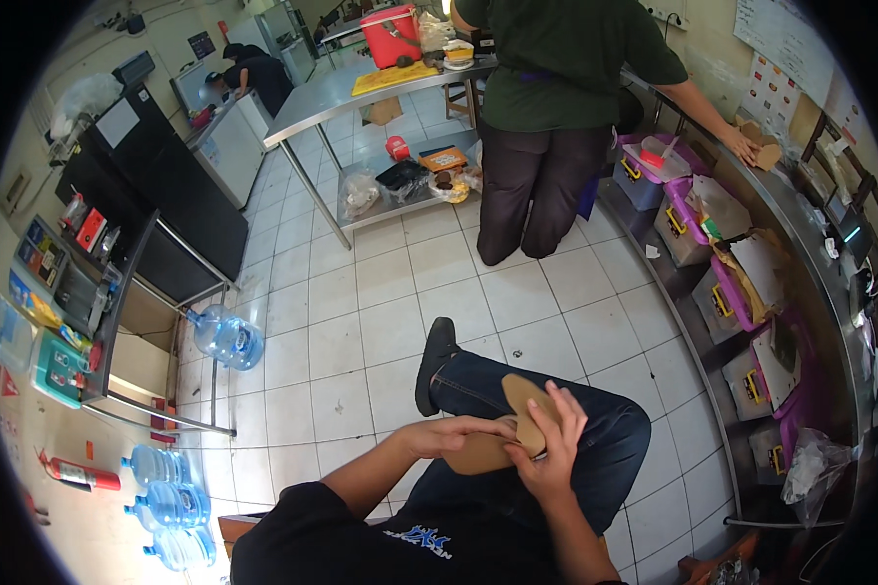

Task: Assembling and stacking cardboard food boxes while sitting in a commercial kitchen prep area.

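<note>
Over my crossed legs I hold a brown cardboard piece (480,456) with rounded flaps; it looks like a partly folded box. My left hand (458,434) is closed on its left side, with the fingertips reaching toward the middle fold. From the right, my right hand (548,447) grips the other end, thumb low and fingers raised behind the upright flap. Part of the cardboard is hidden behind my fingers.
Ahead stands a person in a dark shirt (561,73), one hand on a brown cardboard piece (759,146) on the right counter. A steel table (307,109) holds a red cooler (390,34). Water bottles (229,338) and a fire extinguisher (83,475) are at left.
</note>
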The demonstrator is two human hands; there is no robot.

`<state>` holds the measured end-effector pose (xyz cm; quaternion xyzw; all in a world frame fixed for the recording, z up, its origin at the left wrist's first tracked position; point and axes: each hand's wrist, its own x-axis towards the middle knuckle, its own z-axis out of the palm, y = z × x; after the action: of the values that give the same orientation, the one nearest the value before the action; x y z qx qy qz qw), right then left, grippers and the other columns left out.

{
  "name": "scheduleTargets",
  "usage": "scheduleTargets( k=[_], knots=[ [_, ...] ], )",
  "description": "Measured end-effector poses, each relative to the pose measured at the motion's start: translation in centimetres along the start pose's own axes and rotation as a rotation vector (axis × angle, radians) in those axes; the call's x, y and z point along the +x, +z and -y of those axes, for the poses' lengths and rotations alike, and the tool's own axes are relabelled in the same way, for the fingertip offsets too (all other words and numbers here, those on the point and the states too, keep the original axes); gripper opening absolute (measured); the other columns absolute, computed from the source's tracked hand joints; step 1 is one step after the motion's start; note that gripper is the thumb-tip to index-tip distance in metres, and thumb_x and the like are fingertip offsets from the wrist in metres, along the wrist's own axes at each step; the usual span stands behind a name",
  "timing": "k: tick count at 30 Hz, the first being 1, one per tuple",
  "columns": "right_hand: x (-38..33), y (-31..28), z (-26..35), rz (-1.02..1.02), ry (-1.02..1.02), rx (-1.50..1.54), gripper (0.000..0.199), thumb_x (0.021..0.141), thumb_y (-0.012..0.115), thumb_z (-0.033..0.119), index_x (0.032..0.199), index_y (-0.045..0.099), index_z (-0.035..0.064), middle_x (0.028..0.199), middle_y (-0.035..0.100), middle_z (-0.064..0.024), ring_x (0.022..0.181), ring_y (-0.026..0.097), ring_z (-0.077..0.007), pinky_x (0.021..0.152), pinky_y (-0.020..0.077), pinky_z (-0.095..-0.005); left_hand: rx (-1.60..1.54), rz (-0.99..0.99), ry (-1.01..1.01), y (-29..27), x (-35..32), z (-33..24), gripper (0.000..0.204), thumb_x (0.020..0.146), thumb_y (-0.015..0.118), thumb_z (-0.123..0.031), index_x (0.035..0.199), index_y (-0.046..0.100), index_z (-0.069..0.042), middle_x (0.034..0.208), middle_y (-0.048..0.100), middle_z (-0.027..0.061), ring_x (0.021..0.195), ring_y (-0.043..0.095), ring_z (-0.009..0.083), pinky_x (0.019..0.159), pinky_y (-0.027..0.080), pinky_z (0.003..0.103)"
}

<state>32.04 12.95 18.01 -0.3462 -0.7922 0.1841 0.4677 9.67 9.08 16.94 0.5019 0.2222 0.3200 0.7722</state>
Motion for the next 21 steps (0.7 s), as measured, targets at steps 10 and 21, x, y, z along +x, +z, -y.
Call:
scheduleTargets(
  k=[10,21],
  knots=[
    [-1.4,2.1,0.9,-0.07,0.667,0.742,0.044,0.107,0.041,0.027,0.14,0.048,-0.0012,0.135,0.054,-0.0161,0.123,0.052,-0.0249,0.108,0.038,-0.0362,-0.315,-0.121,-0.051,0.0,-0.8,5.2,0.121,0.077,0.073,-0.069,0.155,0.015,0.003,0.155,0.032,0.0138,0.141,0.033,0.0211,0.114,0.03,0.039],
    [-4.2,0.4,-2.1,0.22,0.732,0.484,0.037,0.107,0.041,0.022,0.133,0.055,-0.001,0.118,0.066,-0.0168,0.108,0.064,-0.0226,0.098,0.0468,-0.0349,-0.195,-0.636,-0.451,3.0,4.0,0.9,0.054,0.097,0.057,-0.036,0.141,0.048,-0.003,0.131,0.059,0.011,0.117,0.059,0.02,0.093,0.05,0.035]
  ],
)
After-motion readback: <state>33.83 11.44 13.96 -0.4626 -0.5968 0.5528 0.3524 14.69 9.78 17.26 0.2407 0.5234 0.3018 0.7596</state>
